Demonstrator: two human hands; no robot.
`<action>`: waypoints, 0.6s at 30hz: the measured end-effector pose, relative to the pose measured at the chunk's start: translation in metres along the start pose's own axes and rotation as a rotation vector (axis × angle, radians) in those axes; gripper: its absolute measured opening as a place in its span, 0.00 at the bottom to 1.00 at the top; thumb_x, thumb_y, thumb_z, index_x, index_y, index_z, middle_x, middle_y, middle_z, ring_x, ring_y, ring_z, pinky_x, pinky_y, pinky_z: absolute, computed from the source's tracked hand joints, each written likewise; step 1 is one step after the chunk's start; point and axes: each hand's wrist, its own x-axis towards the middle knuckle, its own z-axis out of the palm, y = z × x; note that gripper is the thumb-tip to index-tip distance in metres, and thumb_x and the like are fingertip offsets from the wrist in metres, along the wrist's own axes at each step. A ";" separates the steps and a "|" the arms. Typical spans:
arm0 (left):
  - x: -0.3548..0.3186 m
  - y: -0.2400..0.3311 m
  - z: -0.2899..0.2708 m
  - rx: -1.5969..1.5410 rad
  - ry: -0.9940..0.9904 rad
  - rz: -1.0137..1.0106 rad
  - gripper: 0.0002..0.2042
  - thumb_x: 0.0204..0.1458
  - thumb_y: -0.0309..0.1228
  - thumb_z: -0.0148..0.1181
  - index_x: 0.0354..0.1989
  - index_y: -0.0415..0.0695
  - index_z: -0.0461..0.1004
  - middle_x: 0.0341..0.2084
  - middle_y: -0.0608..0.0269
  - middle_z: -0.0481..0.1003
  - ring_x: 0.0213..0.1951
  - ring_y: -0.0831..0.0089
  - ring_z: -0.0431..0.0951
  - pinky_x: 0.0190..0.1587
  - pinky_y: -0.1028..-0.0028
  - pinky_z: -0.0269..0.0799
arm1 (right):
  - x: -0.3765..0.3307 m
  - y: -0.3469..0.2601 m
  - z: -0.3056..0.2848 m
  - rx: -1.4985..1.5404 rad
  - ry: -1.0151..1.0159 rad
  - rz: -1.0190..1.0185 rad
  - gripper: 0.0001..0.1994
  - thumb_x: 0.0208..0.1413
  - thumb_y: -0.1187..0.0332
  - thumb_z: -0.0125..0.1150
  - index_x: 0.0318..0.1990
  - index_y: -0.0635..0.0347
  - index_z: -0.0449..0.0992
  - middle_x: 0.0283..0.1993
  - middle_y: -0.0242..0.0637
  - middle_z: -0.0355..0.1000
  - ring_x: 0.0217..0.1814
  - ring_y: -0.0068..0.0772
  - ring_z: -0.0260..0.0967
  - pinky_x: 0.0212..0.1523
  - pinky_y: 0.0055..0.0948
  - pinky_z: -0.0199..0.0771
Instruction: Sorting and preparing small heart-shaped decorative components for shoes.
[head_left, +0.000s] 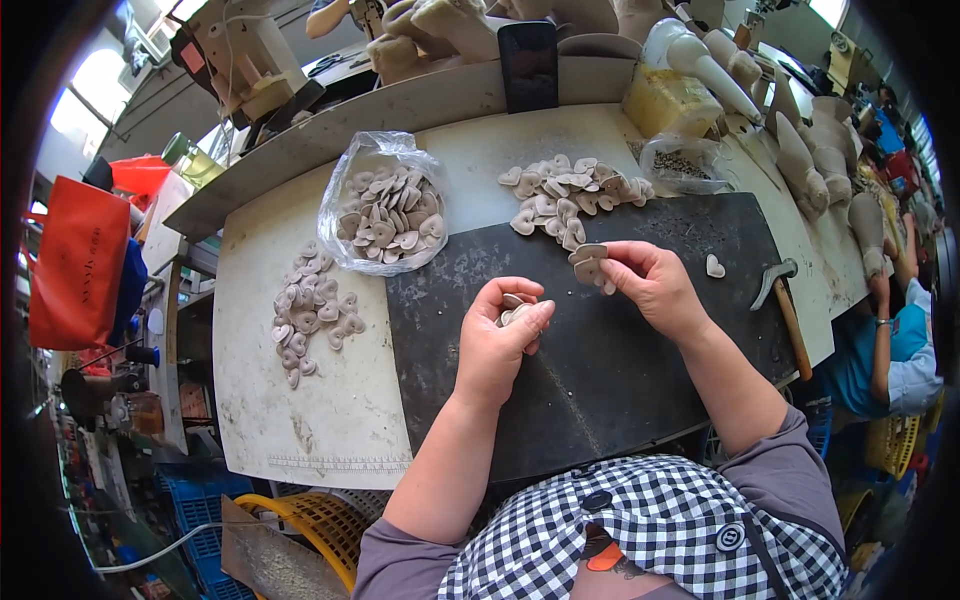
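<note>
Over black mat (610,390), both forearms angled inward, bare hands near each other but apart. Left hand (493,342) curled, thumb folded over, cupping few beige heart-shaped pieces (516,309). Right hand (655,288) a bit farther forward, thumb and fingers pinching small heart stack (588,260) (wrist bent little, from here). Loose heart pile (560,192) just beyond, across mat's far edge.

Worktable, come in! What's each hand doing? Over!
Left hand curled around heart-shaped pieces. Right hand pinching more pieces. Hammer off to the right, touching neither hand.
</note>
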 end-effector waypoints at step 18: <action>-0.003 -0.005 0.008 0.210 0.153 0.090 0.10 0.53 0.26 0.67 0.41 0.40 0.74 0.33 0.66 0.78 0.34 0.84 0.75 0.31 0.84 0.68 | -0.020 0.007 0.024 0.603 -0.065 0.291 0.12 0.60 0.71 0.63 0.50 0.63 0.74 0.42 0.37 0.77 0.40 0.27 0.76 0.43 0.28 0.81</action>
